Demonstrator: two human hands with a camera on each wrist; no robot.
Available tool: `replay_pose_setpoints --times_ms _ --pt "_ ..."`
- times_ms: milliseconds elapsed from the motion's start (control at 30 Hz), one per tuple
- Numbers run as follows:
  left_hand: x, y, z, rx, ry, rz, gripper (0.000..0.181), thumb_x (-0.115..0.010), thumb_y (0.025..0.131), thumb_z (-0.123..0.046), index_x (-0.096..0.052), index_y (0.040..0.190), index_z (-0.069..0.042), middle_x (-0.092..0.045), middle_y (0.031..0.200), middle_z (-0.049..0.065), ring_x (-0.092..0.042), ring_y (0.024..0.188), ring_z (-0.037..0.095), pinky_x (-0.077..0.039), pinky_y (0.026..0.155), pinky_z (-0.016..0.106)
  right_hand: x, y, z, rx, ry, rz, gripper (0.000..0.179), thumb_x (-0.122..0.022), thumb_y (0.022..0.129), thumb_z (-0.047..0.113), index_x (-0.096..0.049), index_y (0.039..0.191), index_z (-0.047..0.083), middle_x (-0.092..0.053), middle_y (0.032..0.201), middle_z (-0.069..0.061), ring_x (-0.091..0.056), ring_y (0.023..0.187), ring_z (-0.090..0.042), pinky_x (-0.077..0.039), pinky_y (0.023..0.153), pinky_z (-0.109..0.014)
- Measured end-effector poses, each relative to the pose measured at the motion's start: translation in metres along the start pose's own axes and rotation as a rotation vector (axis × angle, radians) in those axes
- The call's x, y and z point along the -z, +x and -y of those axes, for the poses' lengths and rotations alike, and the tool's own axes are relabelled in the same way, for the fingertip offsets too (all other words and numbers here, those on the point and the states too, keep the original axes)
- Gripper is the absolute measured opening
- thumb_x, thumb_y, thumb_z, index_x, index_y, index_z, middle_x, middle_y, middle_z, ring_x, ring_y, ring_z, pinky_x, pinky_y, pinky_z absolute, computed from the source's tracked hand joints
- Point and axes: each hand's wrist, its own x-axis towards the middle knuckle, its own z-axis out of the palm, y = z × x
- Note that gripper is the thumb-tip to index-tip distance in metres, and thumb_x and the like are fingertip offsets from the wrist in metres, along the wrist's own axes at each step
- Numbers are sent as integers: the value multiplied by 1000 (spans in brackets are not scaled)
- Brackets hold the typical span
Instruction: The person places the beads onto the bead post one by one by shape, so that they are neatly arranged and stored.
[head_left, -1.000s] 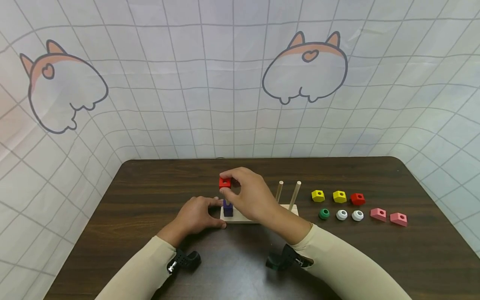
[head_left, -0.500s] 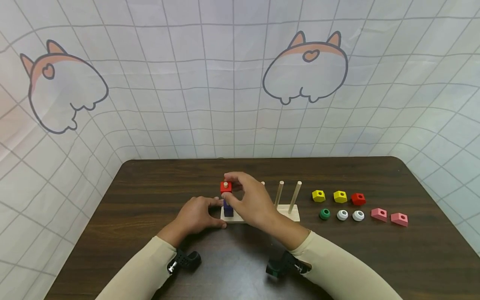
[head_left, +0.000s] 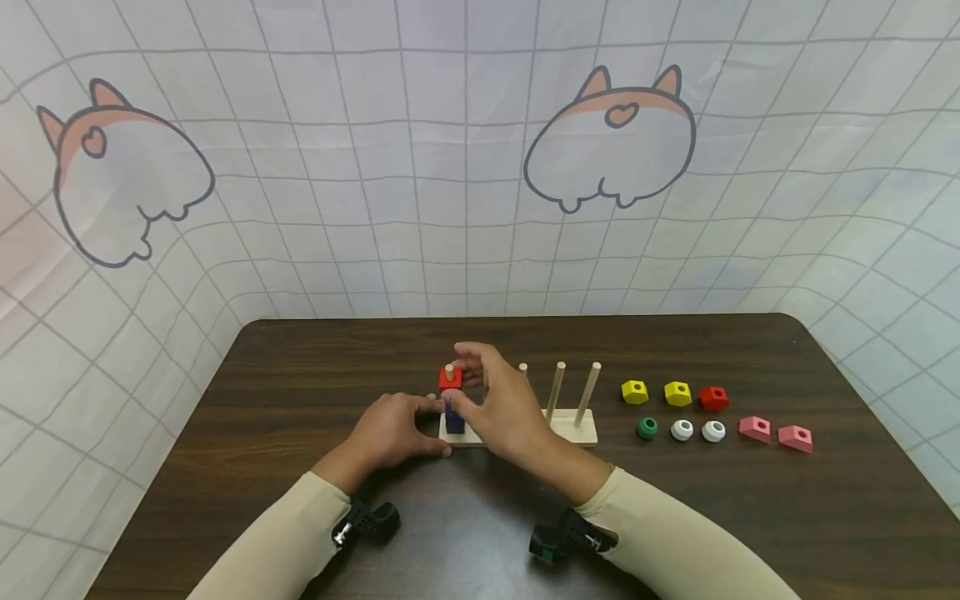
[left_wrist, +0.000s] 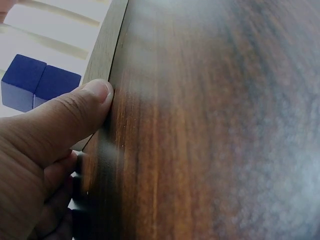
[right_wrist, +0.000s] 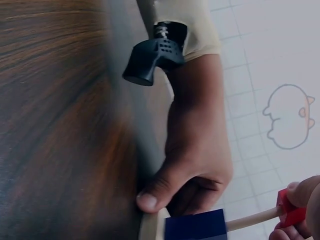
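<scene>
My left hand [head_left: 390, 429] grips the left end of the pale wooden peg board [head_left: 581, 427], thumb on the front edge. Dark blue blocks [head_left: 454, 419] sit on the leftmost peg; the left wrist view shows two blue cubes [left_wrist: 25, 77] against each other. Above them on that peg is a red block [head_left: 449, 382], with the peg tip poking through. My right hand [head_left: 506, 417] pinches the red block. In the right wrist view, bare peg [right_wrist: 255, 219] shows between the blue block [right_wrist: 195, 226] and the red block [right_wrist: 295, 216]. My right hand hides the board's middle.
Right of the board lie two yellow blocks [head_left: 634, 392], another red block [head_left: 714, 398], a green bead [head_left: 647, 428], two white beads [head_left: 682, 430] and two pink blocks [head_left: 754, 428]. Upright pegs [head_left: 587, 393] stand at the board's right. A patterned cloth [head_left: 375, 208] hangs behind the dark table [head_left: 300, 358].
The red block has come down onto the leftmost peg and slid a little along it, my right hand with it. My left hand stays at the board's end.
</scene>
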Motion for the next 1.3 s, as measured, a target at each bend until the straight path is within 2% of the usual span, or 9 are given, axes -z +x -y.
replay_pose_setpoints --times_ms 133,233,367,500,733,967,1100,1300 --pt "1 0 0 9 0 10 66 -94 71 -43 -74 129 -19 -66 136 5 -59 128 33 -48 103 51 -3 -2 -5 -18 11 13 75 -80 89 5 -36 150 7 -70 117 -5 -71 101 -22 -57 87 -45" --pt "1 0 -1 13 5 15 66 -94 71 -43 -74 130 -20 -66 136 5 -59 128 33 -48 102 51 -6 -4 -9 -65 36 6 81 -81 89 7 -31 153 8 -71 118 -3 -71 102 -22 -57 86 -47" --pt "1 0 -2 11 9 8 63 -94 71 -42 -75 128 -21 -67 135 6 -59 127 32 -49 101 50 -11 -6 -12 -123 53 -5 64 -82 88 9 -45 141 7 -72 117 -2 -71 100 -19 -56 86 -43" --pt "1 -1 -1 1 7 1 61 -94 71 -42 -76 126 -21 -67 134 6 -60 127 32 -50 100 48 -13 -8 -14 -133 40 -13 46 -82 88 10 -56 127 8 -71 115 -4 -71 98 -18 -56 87 -38" --pt "0 -1 -1 -2 2 0 62 -94 71 -41 -76 126 -17 -67 133 8 -60 126 32 -49 101 49 -15 -10 -16 -144 0 -28 43 -84 87 13 -59 121 10 -73 109 -2 -70 99 -17 -55 86 -37" --pt "-1 1 0 -13 7 -2 64 -94 70 -42 -76 126 -17 -68 132 9 -61 125 34 -49 100 50 -19 -13 -24 -151 -11 -7 43 -84 87 13 -57 121 12 -72 113 -3 -71 98 -17 -55 89 -39" --pt "-1 1 1 -13 6 -3 63 -94 71 -42 -76 126 -18 -67 133 9 -61 125 34 -49 100 50 -20 -14 -25 -133 -10 -14 45 -83 88 13 -56 124 11 -72 117 -5 -71 102 -19 -54 91 -41" --pt "-2 1 1 -3 -6 3 63 -94 71 -40 -75 127 -19 -66 135 8 -59 127 33 -48 102 51 -15 -20 -22 -89 41 -35 66 -82 89 14 -45 143 8 -63 138 -7 -62 125 -21 -50 101 -44"
